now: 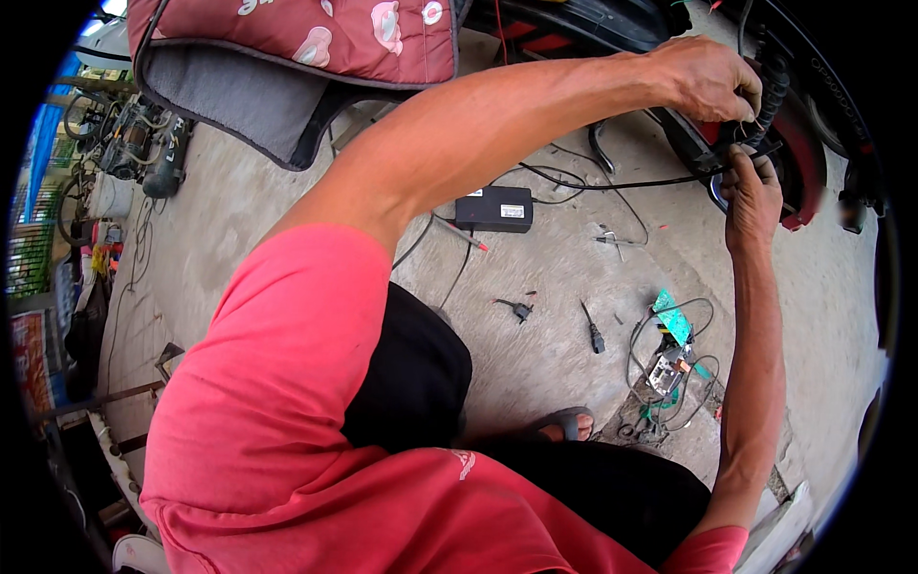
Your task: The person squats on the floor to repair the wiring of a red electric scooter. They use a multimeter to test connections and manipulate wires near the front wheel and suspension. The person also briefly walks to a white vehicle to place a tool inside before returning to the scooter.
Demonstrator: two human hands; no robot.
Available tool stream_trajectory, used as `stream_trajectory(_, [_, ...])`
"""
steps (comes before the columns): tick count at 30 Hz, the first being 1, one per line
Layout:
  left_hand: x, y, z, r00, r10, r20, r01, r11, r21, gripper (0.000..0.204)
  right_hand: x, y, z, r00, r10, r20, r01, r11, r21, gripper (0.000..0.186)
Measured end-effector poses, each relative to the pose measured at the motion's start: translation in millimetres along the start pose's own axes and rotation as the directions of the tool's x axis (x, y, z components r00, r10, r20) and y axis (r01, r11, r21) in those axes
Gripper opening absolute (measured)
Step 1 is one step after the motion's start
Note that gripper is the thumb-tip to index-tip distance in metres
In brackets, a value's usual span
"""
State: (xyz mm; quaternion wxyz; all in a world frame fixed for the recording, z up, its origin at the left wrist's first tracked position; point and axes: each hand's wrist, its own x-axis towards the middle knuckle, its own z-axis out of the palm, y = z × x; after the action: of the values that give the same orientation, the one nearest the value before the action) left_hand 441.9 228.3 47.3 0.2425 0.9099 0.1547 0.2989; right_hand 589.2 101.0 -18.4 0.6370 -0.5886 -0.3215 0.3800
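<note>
My left hand (703,81) reaches across to the upper right, fingers pinched on thin wire ends (748,130) beside a black coiled shock spring (768,96). Just below it, my right hand (751,196) grips a black cable (641,185) between thumb and fingers. That cable runs left over the concrete. Both hands work close to a red and black wheeled vehicle (808,163), whose wheel and fender stand right behind them. The exact joint between wires and cable is partly hidden by my fingertips.
A black charger box (494,209) lies on the concrete, near a red-tipped screwdriver (461,233). Nearer are a plug (519,310), a cord connector (597,340) and a green circuit board (672,318) among tangled wires. A padded red cover (382,48) hangs at upper left.
</note>
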Motion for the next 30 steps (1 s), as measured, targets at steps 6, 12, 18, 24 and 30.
stream_trajectory(6, [1,-2,0,0.999,-0.001,0.041,0.002,1.000,-0.013,0.027,1,2,-4,0.999,-0.050,0.017,0.052,0.992,-0.116,0.013])
stream_trajectory(12, [2,-2,-2,0.999,0.049,0.004,-0.048,0.997,-0.065,0.025,-1,1,5,0.998,-0.043,-0.055,0.037,0.994,-0.102,0.015])
stream_trajectory(18, [0,7,-4,0.996,-0.067,0.050,0.074,0.986,-0.147,0.021,-4,-2,5,0.996,-0.032,-0.086,0.024,0.995,-0.098,0.017])
stream_trajectory(24, [-2,6,-2,0.996,-0.074,0.048,0.082,0.978,-0.194,0.019,-6,-5,6,0.996,-0.033,-0.083,0.024,0.994,-0.108,0.018])
stream_trajectory(30, [2,8,-1,0.997,-0.053,0.056,0.062,0.982,-0.178,0.018,-4,-2,1,0.995,-0.050,-0.089,0.041,0.994,-0.104,0.018])
